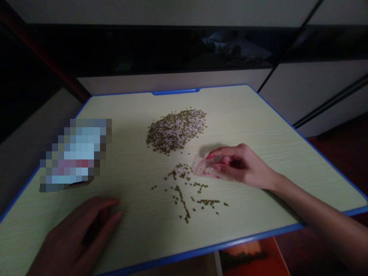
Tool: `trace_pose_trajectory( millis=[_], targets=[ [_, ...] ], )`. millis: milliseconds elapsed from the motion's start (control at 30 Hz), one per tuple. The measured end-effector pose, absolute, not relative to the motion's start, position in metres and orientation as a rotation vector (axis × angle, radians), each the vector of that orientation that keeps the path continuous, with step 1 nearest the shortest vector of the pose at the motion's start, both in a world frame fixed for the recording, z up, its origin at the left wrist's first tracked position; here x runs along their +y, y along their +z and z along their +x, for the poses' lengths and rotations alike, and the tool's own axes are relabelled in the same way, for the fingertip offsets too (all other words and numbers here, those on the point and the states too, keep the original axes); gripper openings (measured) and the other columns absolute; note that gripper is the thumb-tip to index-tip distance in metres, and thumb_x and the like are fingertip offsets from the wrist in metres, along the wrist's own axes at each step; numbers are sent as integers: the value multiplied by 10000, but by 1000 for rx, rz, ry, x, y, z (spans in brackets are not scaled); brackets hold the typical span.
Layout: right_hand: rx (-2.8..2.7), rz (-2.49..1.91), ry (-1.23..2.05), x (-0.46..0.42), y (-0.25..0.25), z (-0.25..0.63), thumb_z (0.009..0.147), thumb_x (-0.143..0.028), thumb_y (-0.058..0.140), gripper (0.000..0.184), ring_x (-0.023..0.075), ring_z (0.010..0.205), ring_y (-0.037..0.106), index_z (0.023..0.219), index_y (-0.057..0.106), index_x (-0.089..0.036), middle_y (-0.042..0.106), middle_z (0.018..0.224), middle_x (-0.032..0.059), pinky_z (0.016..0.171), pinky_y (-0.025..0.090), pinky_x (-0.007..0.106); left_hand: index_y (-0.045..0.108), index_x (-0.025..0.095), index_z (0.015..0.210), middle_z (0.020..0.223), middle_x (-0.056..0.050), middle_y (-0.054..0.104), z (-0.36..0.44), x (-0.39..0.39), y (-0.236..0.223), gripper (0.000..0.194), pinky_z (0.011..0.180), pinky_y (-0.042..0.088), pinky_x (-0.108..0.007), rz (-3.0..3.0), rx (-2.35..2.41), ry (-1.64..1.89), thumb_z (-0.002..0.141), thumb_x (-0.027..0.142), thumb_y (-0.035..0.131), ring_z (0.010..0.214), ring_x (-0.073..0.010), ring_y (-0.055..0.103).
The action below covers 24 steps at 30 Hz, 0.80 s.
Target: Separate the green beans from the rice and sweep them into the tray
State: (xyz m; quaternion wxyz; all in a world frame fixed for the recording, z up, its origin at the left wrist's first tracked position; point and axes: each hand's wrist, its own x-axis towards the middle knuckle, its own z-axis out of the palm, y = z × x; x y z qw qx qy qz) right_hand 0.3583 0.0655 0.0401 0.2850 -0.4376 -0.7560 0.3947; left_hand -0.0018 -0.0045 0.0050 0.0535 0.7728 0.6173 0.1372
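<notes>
My right hand point(244, 165) pinches a clear plastic protractor point(205, 168) with red markings, its curved edge turned to the left. Just left of it lies a small cluster of white grains and green beans point(180, 171). Loose mung beans point(207, 202) are scattered nearer me, some in short rows. Farther back spreads a larger pile of mixed mung beans and white grains point(175, 130). My left hand point(77, 234) rests at the lower left, thumb and forefinger apart, with nothing seen between them.
Everything lies on a pale wood-grain table point(244, 115) with a blue rim. A pixelated, light-blue flat object point(77, 153) is at the left. Cabinet fronts point(322, 92) stand behind and to the right. An orange picture point(253, 257) shows below the front edge.
</notes>
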Motion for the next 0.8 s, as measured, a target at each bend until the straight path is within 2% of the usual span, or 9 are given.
trace_pose_trajectory(
  millis=[467,800],
  targets=[
    [-1914,-1299,1025,66,41,356,792,-221,547,260,48,421,269,943,645,-33,359,486,-63,377,208,191,527,258,980,879,1,604,0,-5,5,321,695,491,-260,2375,1881,410,827,523,430,734,-151,598],
    [-1955,-1231,1037,63,41,354,791,-197,533,245,45,421,263,925,652,-30,331,494,-69,376,204,183,510,265,981,878,-7,598,-1,-5,3,327,692,498,-277,2387,1871,436,841,535,393,720,-153,594]
  ],
)
